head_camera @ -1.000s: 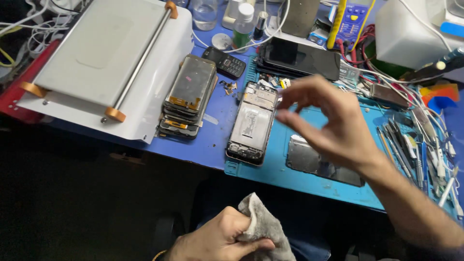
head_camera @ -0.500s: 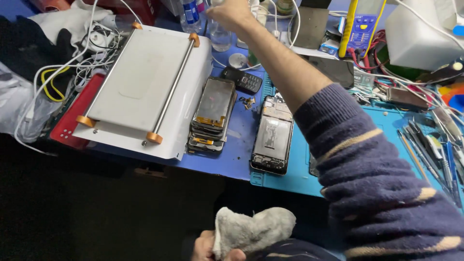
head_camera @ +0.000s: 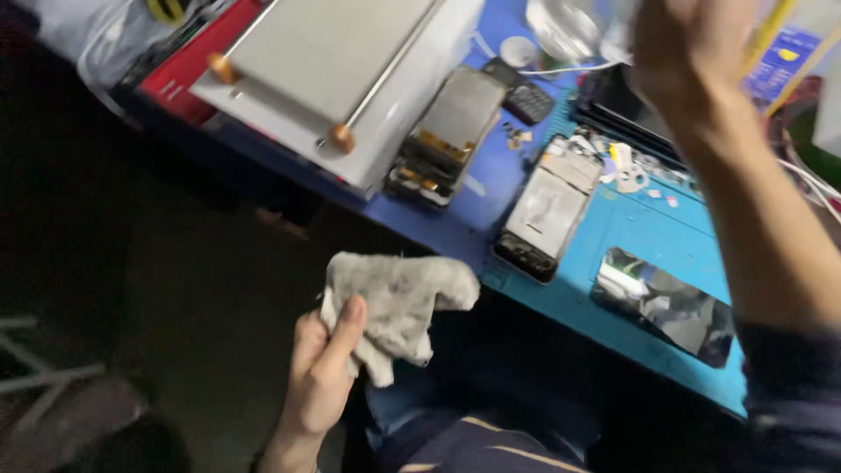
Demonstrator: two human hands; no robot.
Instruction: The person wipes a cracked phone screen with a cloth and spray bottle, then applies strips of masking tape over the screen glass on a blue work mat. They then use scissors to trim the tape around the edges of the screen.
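Grey, crumpled cloth rag (head_camera: pixel 399 308) sits bunched in the left hand (head_camera: pixel 320 377), low in the view in front of the bench edge, the thumb laid along its left side and the fingers curled behind it; half a second ago only the top of this hand showed at the bottom edge, and now the whole hand and wrist are in sight, with the rag lifted nearer the bench. The right hand (head_camera: pixel 688 61) is raised at the top right, blurred, its fingers closed around a clear, glassy rounded object (head_camera: pixel 574 26) whose kind I cannot tell; half a second ago the same hand was stretched far back toward the bottles at the rear of the bench, and a second ago it hovered spread over the phones. The forearm now runs bare down the right side to a dark sleeve with pale stripes (head_camera: pixel 788 385). On the blue silicone work mat (head_camera: pixel 648 236) lies an opened phone with its pale innards showing (head_camera: pixel 547 210), near the front edge, and to its right a shiny dark glass panel (head_camera: pixel 666 302). Left of the mat, a stack of dismantled phones (head_camera: pixel 442 136) rests just beside a white flat machine with a metal bar and orange knobs (head_camera: pixel 337 66). A small black keypad device (head_camera: pixel 521 96) lies behind the stack.
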